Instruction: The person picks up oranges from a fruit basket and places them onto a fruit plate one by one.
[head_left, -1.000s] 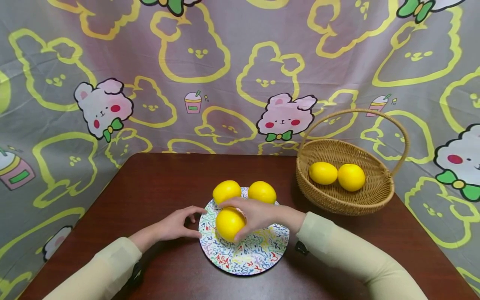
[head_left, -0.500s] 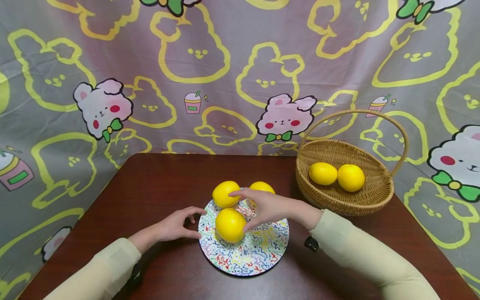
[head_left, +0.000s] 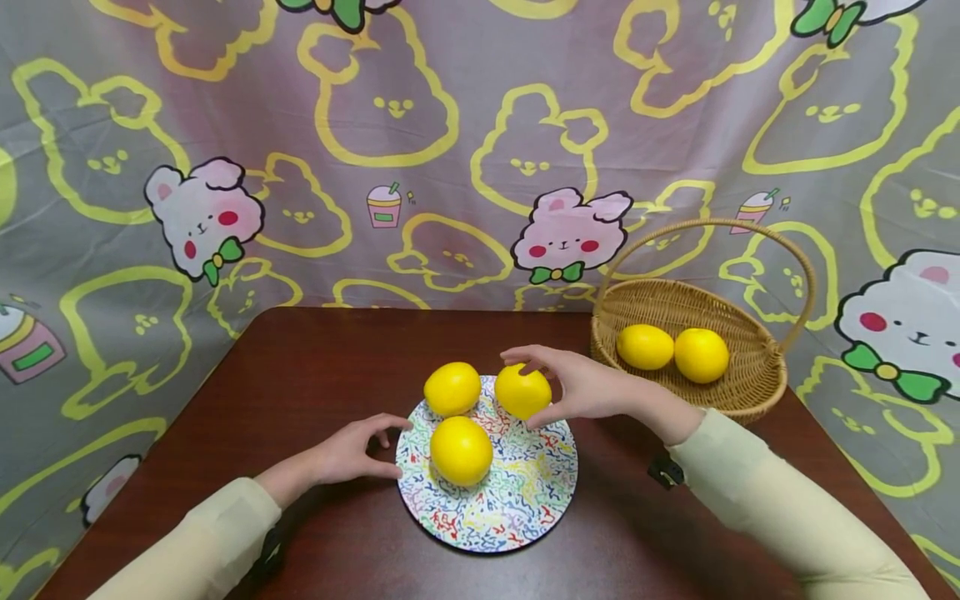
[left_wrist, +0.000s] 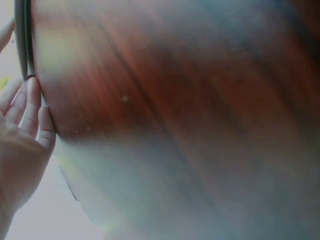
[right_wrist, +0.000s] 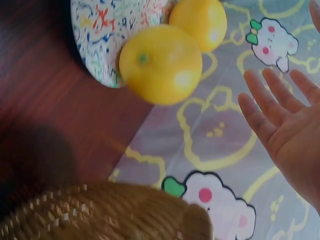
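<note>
Three yellow lemons rest on a round plate (head_left: 517, 512) with a colourful squiggle pattern: a front lemon (head_left: 461, 451), a back left lemon (head_left: 452, 389) and a back right lemon (head_left: 522, 390). My right hand (head_left: 581, 383) reaches in from the right, thumb and fingers spread around the back right lemon. In the right wrist view, that hand (right_wrist: 295, 135) has extended, parted fingers, with a gap between it and the lemons. My left hand (head_left: 348, 450) touches the plate's left rim with thumb and fingertips; the left wrist view has its fingers (left_wrist: 31, 107) against the rim.
A wicker basket (head_left: 686, 408) with a tall handle stands at the back right, holding a left lemon (head_left: 645, 347) and a right lemon (head_left: 702, 355). The dark brown table (head_left: 337, 358) ends at a patterned curtain (head_left: 435, 100).
My right hand has let go of the front lemon, leaving it on the plate, and moved back and right to the back right lemon. The left hand stays at the rim.
</note>
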